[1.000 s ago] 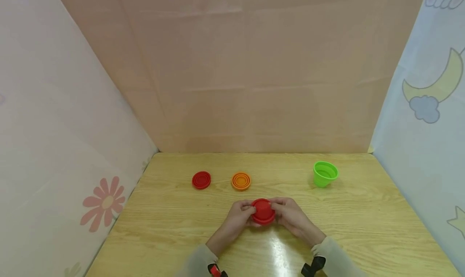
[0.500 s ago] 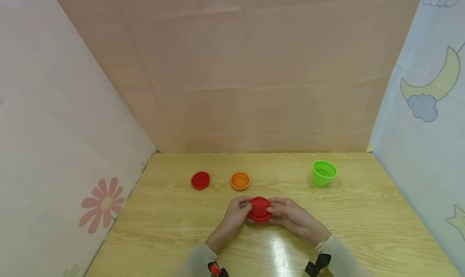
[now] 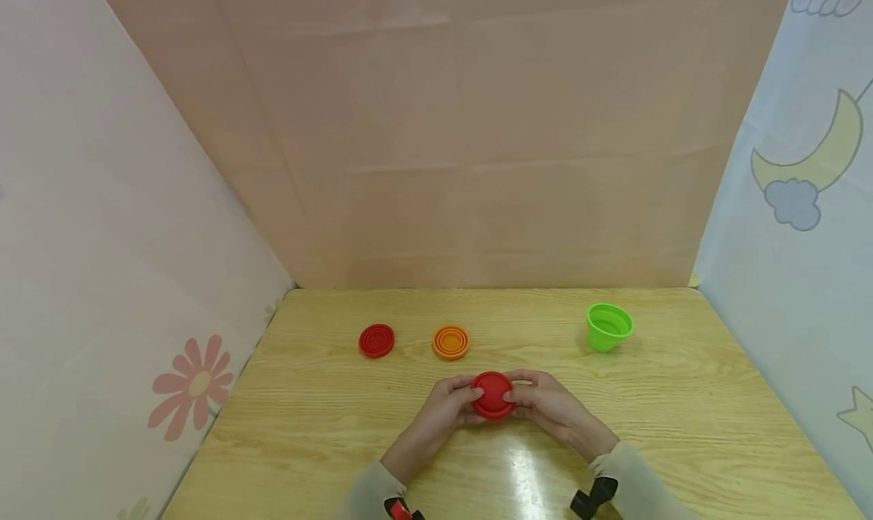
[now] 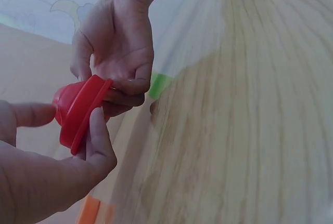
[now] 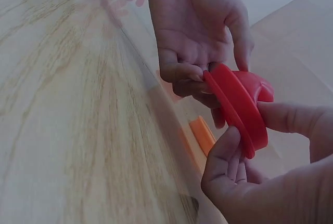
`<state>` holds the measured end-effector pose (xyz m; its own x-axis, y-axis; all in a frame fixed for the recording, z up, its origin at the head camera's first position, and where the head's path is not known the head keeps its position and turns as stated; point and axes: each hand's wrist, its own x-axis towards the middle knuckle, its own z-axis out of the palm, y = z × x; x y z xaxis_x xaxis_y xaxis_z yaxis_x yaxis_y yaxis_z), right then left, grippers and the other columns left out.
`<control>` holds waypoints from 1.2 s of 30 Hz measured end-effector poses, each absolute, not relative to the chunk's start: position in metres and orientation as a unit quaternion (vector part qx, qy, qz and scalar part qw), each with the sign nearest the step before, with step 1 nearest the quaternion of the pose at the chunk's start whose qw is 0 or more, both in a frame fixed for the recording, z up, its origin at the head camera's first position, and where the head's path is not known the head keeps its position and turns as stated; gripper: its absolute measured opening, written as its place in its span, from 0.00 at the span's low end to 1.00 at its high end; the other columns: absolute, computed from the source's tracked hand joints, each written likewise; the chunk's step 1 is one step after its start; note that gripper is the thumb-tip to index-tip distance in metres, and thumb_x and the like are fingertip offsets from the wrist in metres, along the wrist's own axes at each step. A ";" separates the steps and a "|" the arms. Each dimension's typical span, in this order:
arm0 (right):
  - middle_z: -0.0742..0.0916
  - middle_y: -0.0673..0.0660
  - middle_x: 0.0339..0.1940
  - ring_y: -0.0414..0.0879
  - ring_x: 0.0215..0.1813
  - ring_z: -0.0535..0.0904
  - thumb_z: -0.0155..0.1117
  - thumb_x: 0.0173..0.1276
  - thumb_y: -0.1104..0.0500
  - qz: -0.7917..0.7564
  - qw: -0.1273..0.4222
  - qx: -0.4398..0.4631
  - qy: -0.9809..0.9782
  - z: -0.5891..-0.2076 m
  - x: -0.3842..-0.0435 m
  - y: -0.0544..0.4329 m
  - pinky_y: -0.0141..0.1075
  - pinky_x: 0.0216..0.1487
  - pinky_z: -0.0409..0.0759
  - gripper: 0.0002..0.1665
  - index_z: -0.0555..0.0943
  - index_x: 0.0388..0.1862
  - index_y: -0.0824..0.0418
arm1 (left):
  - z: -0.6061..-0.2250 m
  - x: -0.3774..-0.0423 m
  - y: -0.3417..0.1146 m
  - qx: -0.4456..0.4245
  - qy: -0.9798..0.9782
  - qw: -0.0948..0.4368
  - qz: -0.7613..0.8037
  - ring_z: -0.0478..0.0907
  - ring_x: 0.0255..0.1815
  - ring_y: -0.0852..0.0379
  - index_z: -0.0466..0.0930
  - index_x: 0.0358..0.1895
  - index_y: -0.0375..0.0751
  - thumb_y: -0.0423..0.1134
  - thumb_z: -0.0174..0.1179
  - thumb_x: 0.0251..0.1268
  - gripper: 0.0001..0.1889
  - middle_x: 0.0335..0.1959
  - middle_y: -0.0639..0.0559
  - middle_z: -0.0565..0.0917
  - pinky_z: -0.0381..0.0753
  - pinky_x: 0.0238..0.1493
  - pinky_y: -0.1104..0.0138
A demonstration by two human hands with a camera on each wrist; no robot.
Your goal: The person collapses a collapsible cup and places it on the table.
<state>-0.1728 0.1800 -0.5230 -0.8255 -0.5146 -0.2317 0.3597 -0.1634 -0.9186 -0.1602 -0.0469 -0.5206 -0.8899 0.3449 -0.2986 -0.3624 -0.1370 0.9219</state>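
Observation:
Between both hands, above the near middle of the table, is a red collapsible cup (image 3: 492, 395), its base side facing up. The left hand (image 3: 442, 412) pinches its left edge, thumb on the base side and fingers under the rim. On the opposite edge the right hand (image 3: 558, 415) pinches it likewise. In the wrist views, the red cup (image 4: 79, 110) is partly pushed out, with a stepped wall and a dented base. The right thumb (image 5: 286, 116) presses against that base. The cup's inside is hidden from all views.
A flat red collapsible cup (image 3: 377, 341) and a flat orange one (image 3: 451, 343) lie farther back on the wooden table (image 3: 307, 429). To the right, a green cup (image 3: 609, 327) stands expanded. Patterned side walls and a brown back wall enclose the table.
Both hands and the red cup shift slightly left, then back right. The right thumb has moved lower on the cup's base. The other cups have not moved.

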 end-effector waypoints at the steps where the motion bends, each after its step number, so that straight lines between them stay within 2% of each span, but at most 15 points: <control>1: 0.90 0.51 0.47 0.39 0.47 0.87 0.61 0.73 0.69 -0.759 0.286 -0.066 0.581 -0.523 -0.173 0.180 0.32 0.51 0.89 0.27 0.70 0.68 0.78 | -0.521 -0.161 -0.048 -0.001 0.609 0.240 0.756 0.87 0.43 0.59 0.76 0.67 0.26 0.34 0.60 0.76 0.22 0.58 0.40 0.88 0.91 0.43 0.69; 4: 0.90 0.51 0.47 0.39 0.47 0.87 0.62 0.74 0.68 -0.754 0.286 -0.064 0.588 -0.524 -0.173 0.181 0.32 0.51 0.89 0.28 0.70 0.69 0.78 | -0.522 -0.162 -0.051 0.007 0.604 0.252 0.756 0.87 0.46 0.57 0.75 0.69 0.27 0.32 0.63 0.72 0.25 0.59 0.38 0.87 0.91 0.45 0.69; 8: 0.90 0.51 0.48 0.40 0.49 0.87 0.62 0.73 0.68 -0.749 0.287 -0.062 0.594 -0.525 -0.172 0.180 0.33 0.53 0.89 0.29 0.69 0.70 0.79 | -0.522 -0.162 -0.052 0.008 0.613 0.252 0.748 0.88 0.46 0.56 0.75 0.68 0.27 0.31 0.65 0.70 0.25 0.56 0.40 0.89 0.92 0.45 0.68; 17: 0.90 0.54 0.49 0.42 0.49 0.87 0.67 0.71 0.67 -0.752 0.296 -0.055 0.587 -0.523 -0.170 0.176 0.33 0.53 0.88 0.34 0.68 0.72 0.78 | -0.527 -0.160 -0.048 -0.016 0.666 0.207 0.717 0.86 0.43 0.57 0.77 0.66 0.27 0.25 0.65 0.63 0.26 0.49 0.42 0.88 0.93 0.43 0.64; 24: 0.90 0.56 0.52 0.45 0.54 0.88 0.73 0.69 0.64 -0.744 0.294 -0.068 0.596 -0.522 -0.167 0.176 0.35 0.56 0.89 0.38 0.69 0.73 0.76 | -0.523 -0.159 -0.047 -0.020 0.687 0.182 0.703 0.83 0.43 0.58 0.79 0.65 0.29 0.27 0.68 0.62 0.25 0.47 0.43 0.86 0.92 0.41 0.68; 31: 0.89 0.55 0.49 0.42 0.51 0.86 0.74 0.66 0.65 -0.731 0.262 -0.048 0.628 -0.527 -0.166 0.170 0.31 0.52 0.88 0.39 0.69 0.71 0.78 | -0.521 -0.155 -0.043 -0.014 0.716 0.162 0.679 0.82 0.39 0.58 0.81 0.62 0.30 0.26 0.68 0.62 0.23 0.44 0.44 0.83 0.92 0.39 0.68; 36: 0.90 0.56 0.50 0.41 0.48 0.86 0.74 0.63 0.67 -0.709 0.240 -0.046 0.662 -0.529 -0.166 0.166 0.29 0.48 0.87 0.39 0.71 0.71 0.78 | -0.520 -0.152 -0.044 -0.006 0.718 0.157 0.678 0.82 0.37 0.59 0.81 0.62 0.28 0.25 0.67 0.63 0.22 0.43 0.44 0.81 0.93 0.40 0.65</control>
<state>-0.1659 0.1661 -0.5290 -0.8810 -0.4007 -0.2516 0.2785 -0.0093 -0.9604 -0.1523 -0.0438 -0.5202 -0.9505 0.2040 -0.2344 -0.2221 0.0813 0.9716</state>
